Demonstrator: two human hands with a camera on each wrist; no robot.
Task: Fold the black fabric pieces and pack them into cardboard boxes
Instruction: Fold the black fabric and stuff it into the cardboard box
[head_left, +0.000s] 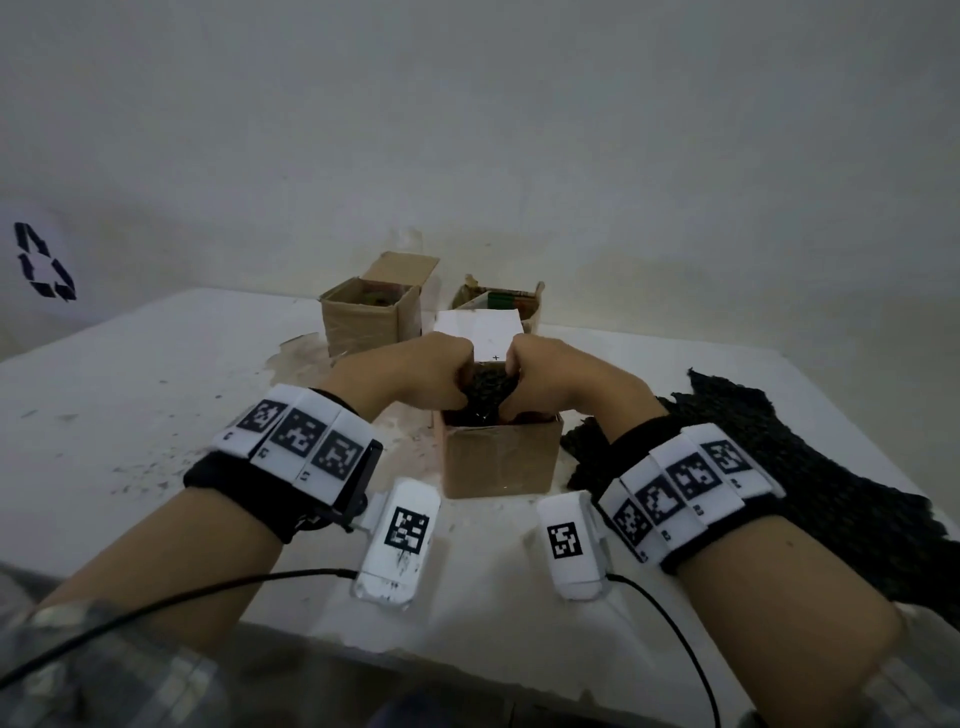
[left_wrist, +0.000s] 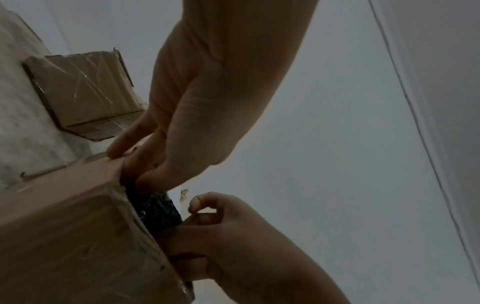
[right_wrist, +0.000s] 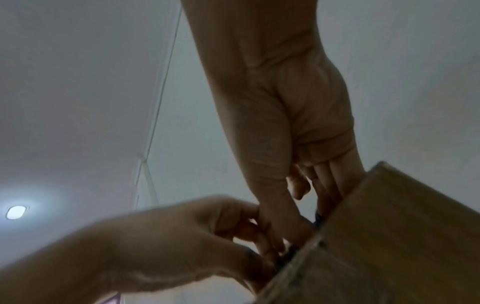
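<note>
Left hand (head_left: 415, 376): fingers curled down into the open top of the near cardboard box (head_left: 501, 457), gripping the bundled black fabric (head_left: 488, 387) at its left side; in the left wrist view the thumb lies along the box rim.
Right hand (head_left: 558, 382): fingers curled over the right side of the same bundle, pinching it at the box mouth; in the left wrist view one fingertip rests on the outer box wall.
Both hands: close together, almost touching over the box opening.
Black fabric bundle: partly inside the near box, its top bulging above the rim between the two hands.
Near cardboard box: stands upright on the white surface (head_left: 130, 405), taped, with a white flap (head_left: 480, 330) raised behind the hands.
Loose black fabric (head_left: 769, 467): spread flat on the surface just right of the near box, partly under the right wrist.
Far boxes: an open left box (head_left: 371, 317) and another box (head_left: 511, 299) stand behind, near the wall.
</note>
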